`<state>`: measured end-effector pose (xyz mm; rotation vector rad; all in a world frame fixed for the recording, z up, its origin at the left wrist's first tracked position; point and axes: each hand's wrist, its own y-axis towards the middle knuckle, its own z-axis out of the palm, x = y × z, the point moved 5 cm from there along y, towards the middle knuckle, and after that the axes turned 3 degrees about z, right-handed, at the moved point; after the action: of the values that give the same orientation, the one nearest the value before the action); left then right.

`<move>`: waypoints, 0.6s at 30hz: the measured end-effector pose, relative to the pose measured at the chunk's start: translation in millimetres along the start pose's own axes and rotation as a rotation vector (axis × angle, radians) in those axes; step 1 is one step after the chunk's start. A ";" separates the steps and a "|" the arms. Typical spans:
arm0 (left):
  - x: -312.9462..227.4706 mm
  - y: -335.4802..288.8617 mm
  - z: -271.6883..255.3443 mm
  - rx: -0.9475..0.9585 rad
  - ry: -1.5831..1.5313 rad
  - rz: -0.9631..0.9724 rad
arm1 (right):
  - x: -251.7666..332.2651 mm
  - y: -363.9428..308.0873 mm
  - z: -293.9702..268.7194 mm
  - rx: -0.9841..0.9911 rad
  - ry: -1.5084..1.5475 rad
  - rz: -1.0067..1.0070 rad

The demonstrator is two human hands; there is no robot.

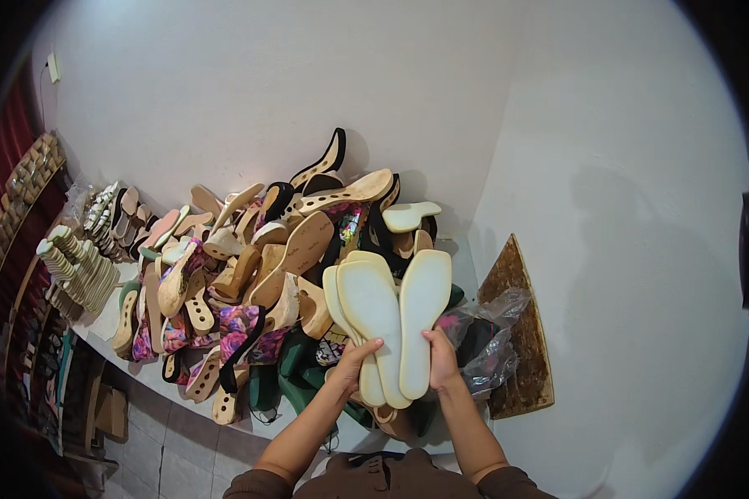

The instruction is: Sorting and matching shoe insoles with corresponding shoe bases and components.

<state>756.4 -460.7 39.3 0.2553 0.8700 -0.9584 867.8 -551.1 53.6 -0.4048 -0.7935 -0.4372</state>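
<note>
Several pale cream shoe insoles (pixel 366 303) are fanned out between my two hands, above the near right part of a heap of shoe parts. My left hand (pixel 360 366) grips the left-hand insoles by their edges, thumb on top. With its thumb on the face, my right hand (pixel 441 358) holds the rightmost insole (pixel 425 291) by its right edge. The fingers beneath are hidden. Behind the insoles lies the heap of wooden and tan soles (pixel 295 258), some with round holes, among floral-covered wedges (pixel 240 324) and dark green pieces (pixel 295 358).
The heap rests on a white table (pixel 262 428) against the wall. A clear plastic bag (pixel 495 341) and a worn brown board (pixel 520 333) stand at the right. Stacked striped soles (pixel 79 270) sit at the left, beside shelves of shoe parts (pixel 25 191).
</note>
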 end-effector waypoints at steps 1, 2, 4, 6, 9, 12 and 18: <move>-1.7 -1.5 -2.7 -0.005 -0.001 0.002 | 4.3 -0.4 -0.4 0.032 0.041 -0.005; -4.3 -3.4 -5.9 -0.012 0.004 0.010 | 6.9 -1.1 2.3 0.065 0.082 -0.009; -8.3 -9.6 -9.4 -0.028 0.004 0.023 | 2.4 -9.1 15.7 0.072 0.033 -0.010; -19.7 -21.5 -6.4 0.000 0.055 0.113 | -5.8 -14.4 37.1 0.148 -0.167 -0.039; -36.4 -46.9 -21.9 -0.069 0.021 0.192 | -20.3 -26.0 71.1 0.257 -0.262 -0.019; -55.7 -76.9 -43.3 -0.177 -0.044 0.260 | -32.3 -35.4 109.0 0.240 -0.578 -0.142; -94.7 -154.3 -115.3 -0.461 -0.217 0.464 | -75.6 -65.3 224.4 0.271 -1.315 -0.647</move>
<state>545.3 -428.8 62.0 -0.0458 0.7619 -0.3305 655.1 -476.5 151.1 -0.1216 -2.2694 -0.6380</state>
